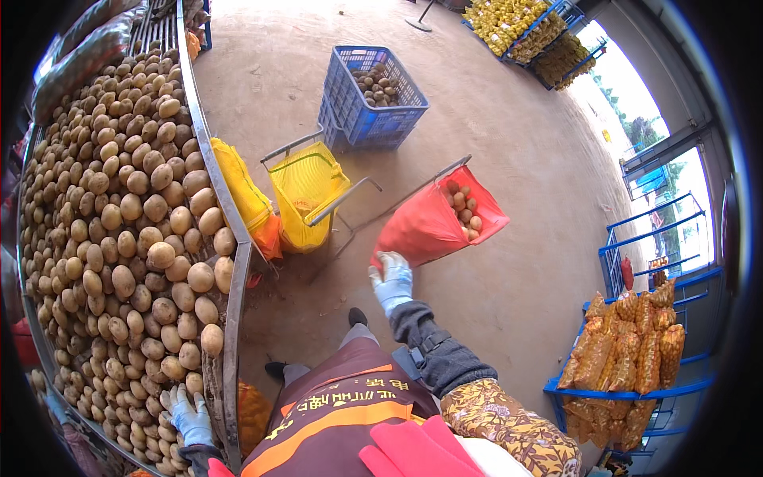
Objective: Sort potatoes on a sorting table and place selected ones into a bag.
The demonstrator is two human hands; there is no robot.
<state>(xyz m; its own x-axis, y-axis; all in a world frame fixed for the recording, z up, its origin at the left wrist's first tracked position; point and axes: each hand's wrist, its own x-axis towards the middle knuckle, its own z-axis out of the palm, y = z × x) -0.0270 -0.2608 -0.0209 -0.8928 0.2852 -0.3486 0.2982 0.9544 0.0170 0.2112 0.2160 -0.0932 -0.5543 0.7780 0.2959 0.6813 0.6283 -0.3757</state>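
Observation:
My left hand [189, 415], in a pale blue glove, rests with fingers spread on potatoes [161, 255] at the near end of a metal-edged sorting table [241, 280]. Nothing is gripped in it. My right hand [394, 281], gloved alike, is stretched out in front of me by the lower end of a red bag [411, 229]. Its thumb and fingers are apart, and no object shows between them; whether it touches the bag is unclear. Several potatoes [462, 206] lie inside the red bag's open mouth, which hangs from a metal frame [411, 194].
A yellow mesh bag [307, 185] hangs open on a metal stand, beside another yellow bag [238, 185]. Beyond stand stacked blue crates [372, 122] with potatoes. Blue racks [626, 390] hold filled bags at right. Another person's gloved hand [58, 408] is at the table's far left.

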